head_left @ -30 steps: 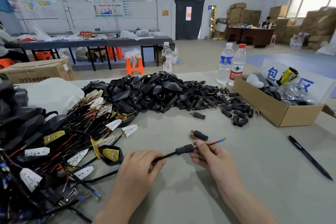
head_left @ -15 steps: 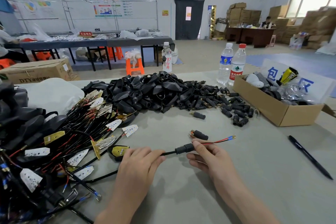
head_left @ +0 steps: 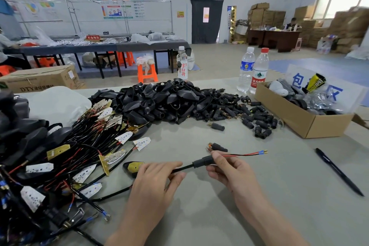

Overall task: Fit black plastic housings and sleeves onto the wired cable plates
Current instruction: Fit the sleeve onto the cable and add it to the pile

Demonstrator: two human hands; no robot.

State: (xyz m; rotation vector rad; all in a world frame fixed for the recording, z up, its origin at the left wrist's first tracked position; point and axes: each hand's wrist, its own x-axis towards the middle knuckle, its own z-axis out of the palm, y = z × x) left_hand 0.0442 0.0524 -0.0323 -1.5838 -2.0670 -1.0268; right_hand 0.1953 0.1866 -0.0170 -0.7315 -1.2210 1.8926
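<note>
My left hand (head_left: 154, 182) pinches a black cable (head_left: 181, 169) just left of a black sleeve (head_left: 202, 161) threaded on it. My right hand (head_left: 229, 171) grips the sleeve's right end. Thin red and black wires (head_left: 247, 154) with blue-collared brass tips stick out to the right of the sleeve. The cable's other end carries a yellow plate seated in a black housing (head_left: 132, 166) lying on the table. A loose black connector (head_left: 217, 147) lies just behind my right hand. A big heap of black housings and sleeves (head_left: 171, 101) sits further back.
A tangle of wired plates (head_left: 60, 162) covers the left of the grey table (head_left: 279, 205). An open cardboard box (head_left: 301, 118) stands at right, with two water bottles (head_left: 252, 70) behind it. A black pen (head_left: 339, 171) lies at far right.
The sleeve has slid left along the cable, leaving more red and black wire exposed at the right. The housing with the yellow plate has moved right, toward my left hand.
</note>
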